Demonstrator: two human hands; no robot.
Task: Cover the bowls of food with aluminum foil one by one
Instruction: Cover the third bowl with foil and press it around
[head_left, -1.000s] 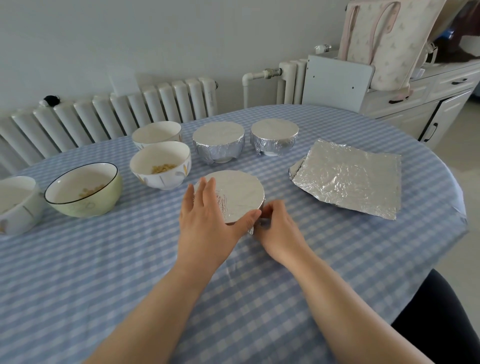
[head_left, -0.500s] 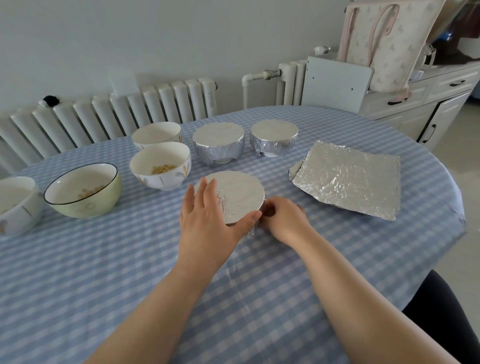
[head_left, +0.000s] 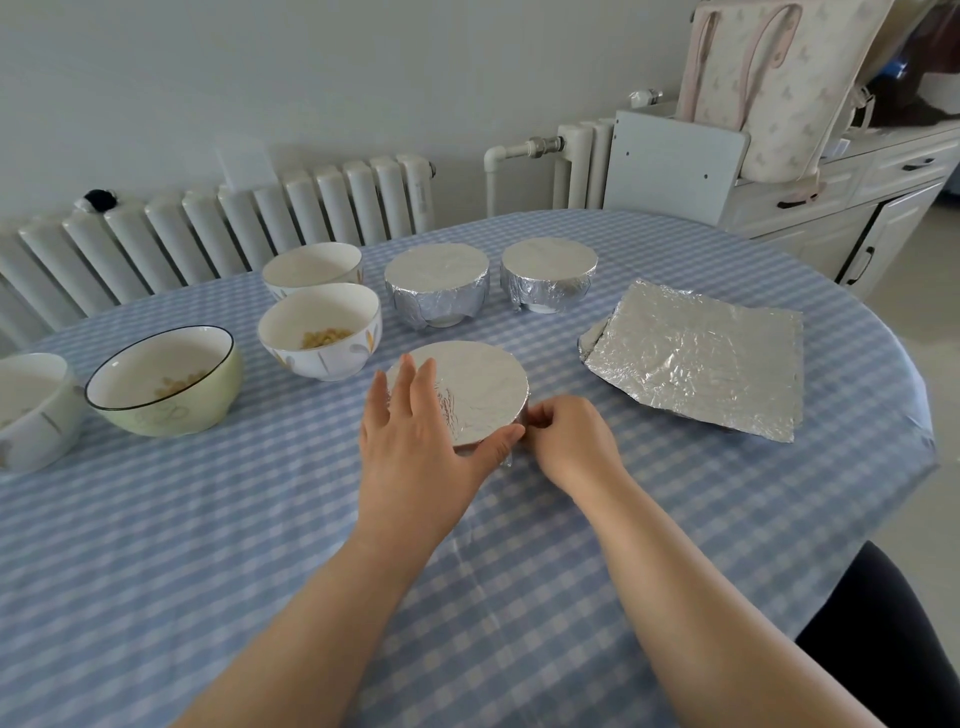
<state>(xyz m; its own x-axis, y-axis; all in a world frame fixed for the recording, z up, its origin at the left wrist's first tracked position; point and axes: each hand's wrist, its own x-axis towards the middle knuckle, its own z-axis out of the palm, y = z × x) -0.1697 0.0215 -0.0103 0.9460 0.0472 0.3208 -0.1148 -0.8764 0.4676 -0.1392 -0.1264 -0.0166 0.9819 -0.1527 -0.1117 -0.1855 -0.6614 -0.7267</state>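
The table carries a blue-and-white checked cloth and bears all items listed below. A white radiator runs along the wall behind it.

A stack of foil sheets lies flat at my right, well apart from the bowls.

A green bowl with a dark rim stands at left, uncovered, with yellow food inside. A white bowl is just beside it at the left edge, partly cut off.

Two white patterned bowls stand at centre-left, both uncovered: the nearer bowl holds yellow food; the contents of the farther bowl cannot be seen.

Two wrapped bowls stand in the back row: one at centre, one to its right. Foil covers top and sides of each.

The bowl in work stands nearest me, its top covered with smooth foil.

My left hand rests on that bowl's left and near edge, fingers straight and spread, thumb against the near rim.

My right hand is at the bowl's right side, fingers curled and pinching the foil there.
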